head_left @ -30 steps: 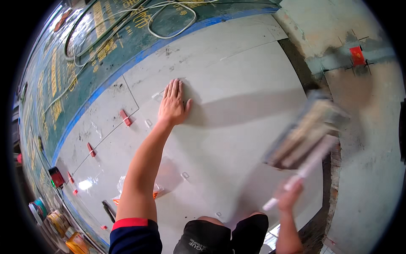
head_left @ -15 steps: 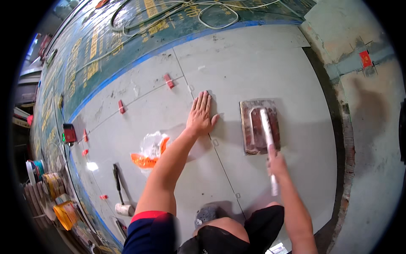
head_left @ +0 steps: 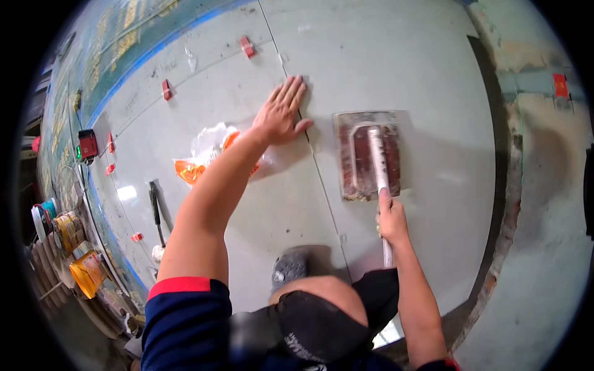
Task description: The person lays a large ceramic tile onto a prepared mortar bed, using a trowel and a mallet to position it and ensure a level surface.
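Observation:
My left hand lies flat on a large grey floor tile, its fingers stretched out and reaching toward the seam with the tile to the right. My right hand is closed round the white handle of a tile-tapping paddle. The paddle's wide rectangular head is reddish brown, worn and smeared, over the right-hand tile. Whether the head touches the tile I cannot tell. Under my left forearm lies a crumpled clear and orange plastic bag, partly hidden by the arm.
Red wedges stand along the tile joints. A mallet with a black handle lies at the left, near a small red device with a green light. Packages crowd the left edge. A dark gap runs beside the wall at right.
My view has shifted, so the tiles appear higher and the cables have left the picture. My left hand stays flat; my right hand keeps hold of the tile-tapping paddle, gripping its handle closer to the head.

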Demonstrator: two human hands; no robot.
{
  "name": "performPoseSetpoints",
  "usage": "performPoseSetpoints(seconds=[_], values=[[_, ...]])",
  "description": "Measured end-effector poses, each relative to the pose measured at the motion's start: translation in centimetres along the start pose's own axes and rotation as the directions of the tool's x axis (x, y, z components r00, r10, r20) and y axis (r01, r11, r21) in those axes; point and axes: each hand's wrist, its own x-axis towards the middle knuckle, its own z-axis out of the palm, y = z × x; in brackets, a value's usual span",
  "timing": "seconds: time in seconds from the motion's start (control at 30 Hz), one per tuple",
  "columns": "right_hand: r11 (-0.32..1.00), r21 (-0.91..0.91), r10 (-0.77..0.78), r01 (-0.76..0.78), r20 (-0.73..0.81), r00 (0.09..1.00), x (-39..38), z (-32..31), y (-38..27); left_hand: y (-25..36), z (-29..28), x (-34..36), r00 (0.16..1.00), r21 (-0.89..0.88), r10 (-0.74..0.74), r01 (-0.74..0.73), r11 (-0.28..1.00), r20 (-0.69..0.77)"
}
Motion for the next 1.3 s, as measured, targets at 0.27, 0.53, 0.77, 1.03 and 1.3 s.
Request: performPoseSetpoints(seconds=[0.27, 0.53, 0.77, 1.03, 1.3], values=[[0.728, 0.47, -0.401, 0.499, -0.299, 0.866, -11.7, -7.8, -6.9, -1.4, -0.9, -0.8, 0.999, 0.064, -0.029, 0.026, 0.998, 0.046], [0.994, -0.085, -0.067, 0.068, 0.019, 0.998, -2.5, -0.6, -1.0, 1.2, 0.2, -0.2, 0.997, 0.089, -0.002, -0.004, 0.996, 0.071], [0.761, 0.405, -0.387, 0.507, -0.345, 0.855, -12.6, -7.1, -4.5, -0.4, -1.1, -0.3, 0.999, 0.108, -0.012, 0.007, 0.994, 0.046], [0.985, 0.146, 0.079, -0.09, 0.078, 0.994, -2.7, -1.2, -4.3, -0.3, -1.8, 2.0, 1.0, 0.093, 0.026, -0.025, 0.995, -0.013], [0.703, 0.458, -0.417, 0.543, -0.352, 0.838, -8.9, -9.9, -14.9, -0.9, -3.0, 1.0, 0.996, 0.051, -0.083, 0.081, 0.995, 0.03]])
